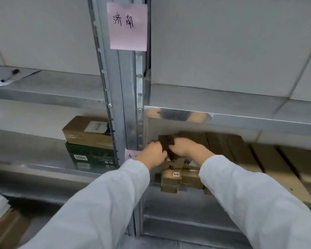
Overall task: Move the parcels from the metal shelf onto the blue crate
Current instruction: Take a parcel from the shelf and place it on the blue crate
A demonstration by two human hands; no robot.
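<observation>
Both hands are in the right bay of the metal shelf (pixel 258 121): left hand (pixel 153 153) and right hand (pixel 184 148) curl their fingers round a small dark parcel (pixel 166 141), gripping it from either side above a heap of small brown parcels (pixel 171 180). Long flat cartons (pixel 262 159) lie just beside on the right; in the left bay a brown box (pixel 86 132) sits on a green box (pixel 90 157).

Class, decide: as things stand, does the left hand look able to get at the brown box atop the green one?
Probably not yet: the left hand grips the dark parcel, and the shelf post stands between it and the brown box.
</observation>
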